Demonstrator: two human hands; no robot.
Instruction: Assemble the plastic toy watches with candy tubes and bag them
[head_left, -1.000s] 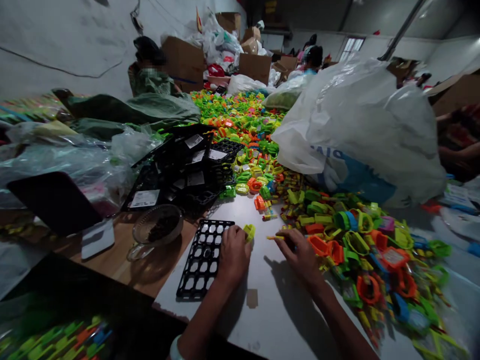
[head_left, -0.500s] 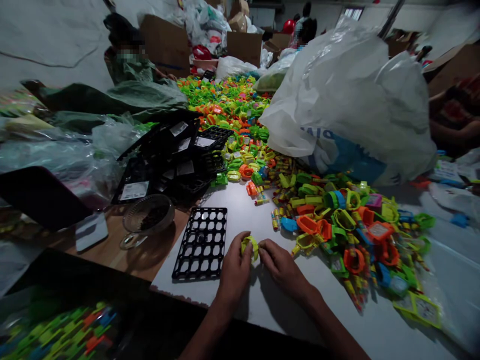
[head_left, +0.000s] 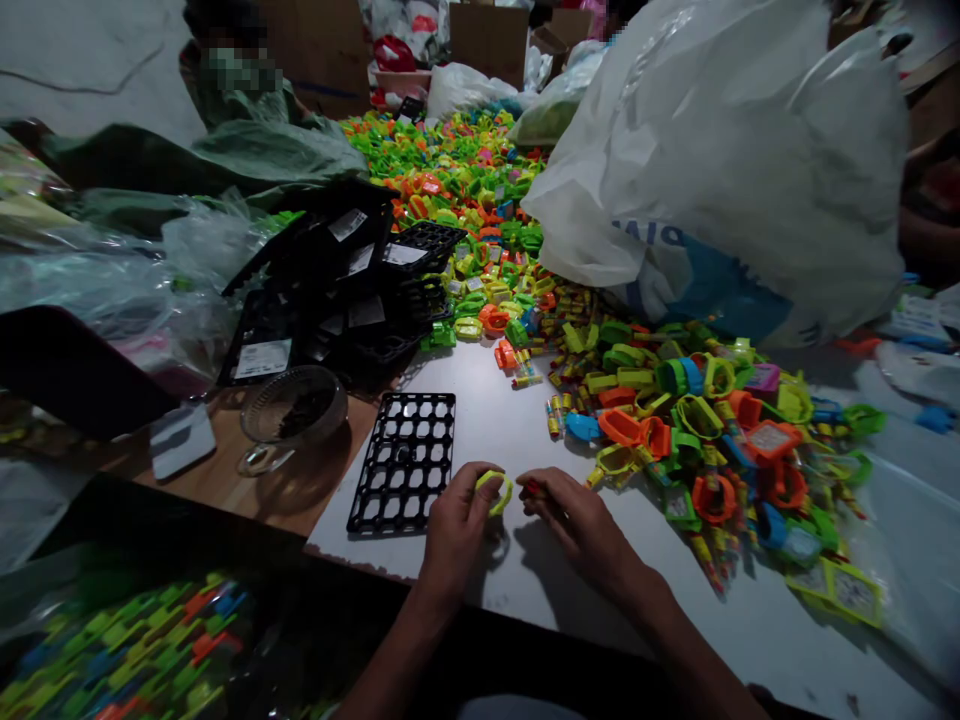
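Now a yellow ring point(head_left: 495, 490) is pinched in the left hand point(head_left: 455, 527) above the white table point(head_left: 525, 590), beside the black tray point(head_left: 405, 462). A small red piece point(head_left: 531, 488) is gripped by the right hand point(head_left: 581, 530), just beside the ring.

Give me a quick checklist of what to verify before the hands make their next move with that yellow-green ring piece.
1. Left hand grips the yellow-green plastic ring piece: ok.
2. Right hand pinches a small red-tipped part: ok; what it is, cannot tell.
3. Ring and small part aligned: cannot tell.
4. Black plastic grid tray flat beside the left hand: ok.
5. Pile of coloured plastic pieces beside the right hand: ok.
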